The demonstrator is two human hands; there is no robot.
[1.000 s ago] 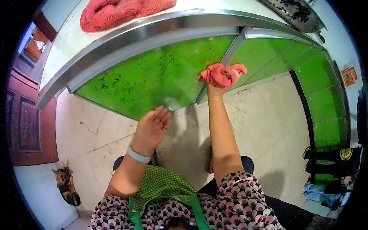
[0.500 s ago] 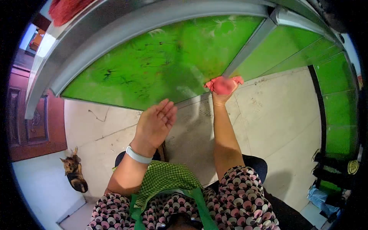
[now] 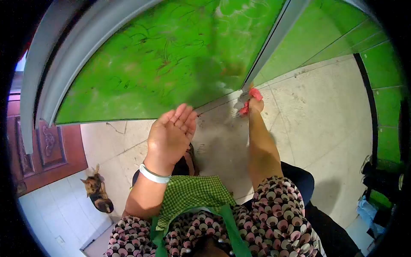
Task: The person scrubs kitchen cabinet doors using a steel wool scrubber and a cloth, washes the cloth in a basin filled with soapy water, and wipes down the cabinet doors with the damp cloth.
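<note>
In the head view, my right hand (image 3: pixel 256 105) is closed around a crumpled red cloth (image 3: pixel 255 94), low beside the bottom corner of the green panel (image 3: pixel 167 60). Part of the cloth hangs out on the left of the hand; the fingers are mostly hidden. Dark smears and swirl marks cover the panel. Its grey metal edge strip (image 3: pixel 274 36) runs down towards the cloth. My left hand (image 3: pixel 170 130) holds nothing, palm up with fingers stretched out, just in front of the panel's lower edge. A pale band circles the left wrist.
A cat (image 3: pixel 97 190) lies on the tiled floor (image 3: pixel 222 145) at the left, near a carved wooden door (image 3: pixel 49 145). Green wall tiles (image 3: pixel 387 103) rise on the right, with dark items and a blue bundle (image 3: pixel 369 214) below.
My right hand and the cloth have moved slightly right, off the panel's lower corner. The left hand stays open in nearly the same place. The view has tilted down a little.
</note>
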